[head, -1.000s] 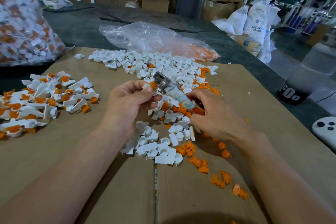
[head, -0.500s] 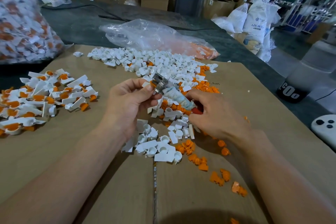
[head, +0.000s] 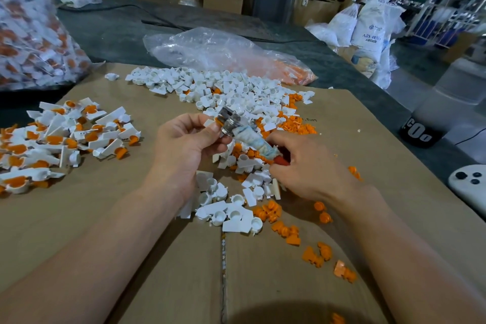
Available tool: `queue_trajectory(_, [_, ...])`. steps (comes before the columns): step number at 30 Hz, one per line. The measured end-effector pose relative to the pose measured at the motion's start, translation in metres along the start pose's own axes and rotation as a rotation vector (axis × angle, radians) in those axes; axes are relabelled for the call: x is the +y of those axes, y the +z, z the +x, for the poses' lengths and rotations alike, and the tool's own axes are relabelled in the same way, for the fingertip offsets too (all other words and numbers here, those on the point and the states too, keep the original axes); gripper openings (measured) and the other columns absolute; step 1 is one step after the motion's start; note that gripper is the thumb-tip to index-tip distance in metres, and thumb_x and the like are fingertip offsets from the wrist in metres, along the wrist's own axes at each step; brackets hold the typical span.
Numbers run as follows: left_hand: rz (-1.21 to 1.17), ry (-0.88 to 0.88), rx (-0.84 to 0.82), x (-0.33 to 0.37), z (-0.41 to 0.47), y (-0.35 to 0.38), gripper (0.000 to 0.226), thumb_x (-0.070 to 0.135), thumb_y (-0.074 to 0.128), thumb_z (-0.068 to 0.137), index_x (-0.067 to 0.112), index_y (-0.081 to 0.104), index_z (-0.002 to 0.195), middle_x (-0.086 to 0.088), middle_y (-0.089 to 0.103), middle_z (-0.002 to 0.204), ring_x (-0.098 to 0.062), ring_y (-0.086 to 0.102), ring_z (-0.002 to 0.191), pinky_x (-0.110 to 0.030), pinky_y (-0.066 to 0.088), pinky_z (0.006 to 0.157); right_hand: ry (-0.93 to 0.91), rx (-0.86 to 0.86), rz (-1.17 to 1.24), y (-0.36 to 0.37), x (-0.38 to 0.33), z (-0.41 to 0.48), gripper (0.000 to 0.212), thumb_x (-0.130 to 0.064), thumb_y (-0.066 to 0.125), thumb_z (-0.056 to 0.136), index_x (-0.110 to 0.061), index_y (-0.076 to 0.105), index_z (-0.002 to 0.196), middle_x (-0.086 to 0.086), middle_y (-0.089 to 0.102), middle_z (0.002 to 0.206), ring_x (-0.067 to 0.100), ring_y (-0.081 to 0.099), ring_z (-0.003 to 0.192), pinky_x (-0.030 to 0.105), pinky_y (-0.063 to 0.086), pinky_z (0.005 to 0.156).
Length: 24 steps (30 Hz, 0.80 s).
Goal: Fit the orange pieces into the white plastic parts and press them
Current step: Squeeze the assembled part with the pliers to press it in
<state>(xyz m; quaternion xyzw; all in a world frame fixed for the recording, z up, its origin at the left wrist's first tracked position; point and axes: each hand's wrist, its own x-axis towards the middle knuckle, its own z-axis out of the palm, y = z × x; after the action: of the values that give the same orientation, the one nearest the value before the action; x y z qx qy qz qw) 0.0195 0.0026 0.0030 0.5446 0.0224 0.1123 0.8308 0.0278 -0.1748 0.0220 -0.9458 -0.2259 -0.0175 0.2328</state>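
My left hand pinches a white plastic part with an orange piece in it, at its fingertips. My right hand grips a pressing tool with a metal head, a tape-wrapped shaft and a red handle end. The metal head presses against the part held by my left hand. Under and beyond both hands lies a heap of loose white parts. Loose orange pieces are scattered beside it on the cardboard.
A pile of assembled white-and-orange parts lies at the left. A clear bag of orange pieces sits behind the heap, a big bag of assembled parts at far left. A white controller and a bottle stand at the right.
Both hands and the tool stay in nearly the same place, the metal head held against the part; only a slight shift of the view.
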Motion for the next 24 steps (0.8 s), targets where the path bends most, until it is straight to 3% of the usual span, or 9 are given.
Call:
queue_trajectory(12, [0.025, -0.004, 0.049, 0.0021, -0.0019, 0.0007, 0.023, -0.012, 0.052, 0.084, 0.006, 0.053, 0.07, 0.001, 0.063, 0.051, -0.011, 0.062, 0.048, -0.018, 0.05, 0.047, -0.021, 0.04, -0.04, 0.0055, -0.0066, 0.0013, 0.009, -0.016, 0.055, 0.082, -0.012, 0.057, 0.09, 0.004, 0.056, 0.072, 0.022, 0.052, 0.068, 0.036, 0.04, 0.056])
queue_trajectory(24, [0.04, -0.017, 0.069, 0.0031, -0.003, 0.0025, 0.024, -0.014, 0.051, 0.084, 0.006, 0.054, 0.07, -0.005, 0.062, 0.058, -0.011, 0.061, 0.047, -0.019, 0.051, 0.048, -0.024, 0.045, -0.07, 0.0052, -0.0073, 0.0022, 0.005, -0.016, 0.054, 0.082, -0.011, 0.055, 0.084, 0.003, 0.053, 0.067, 0.022, 0.05, 0.064, 0.035, 0.039, 0.054])
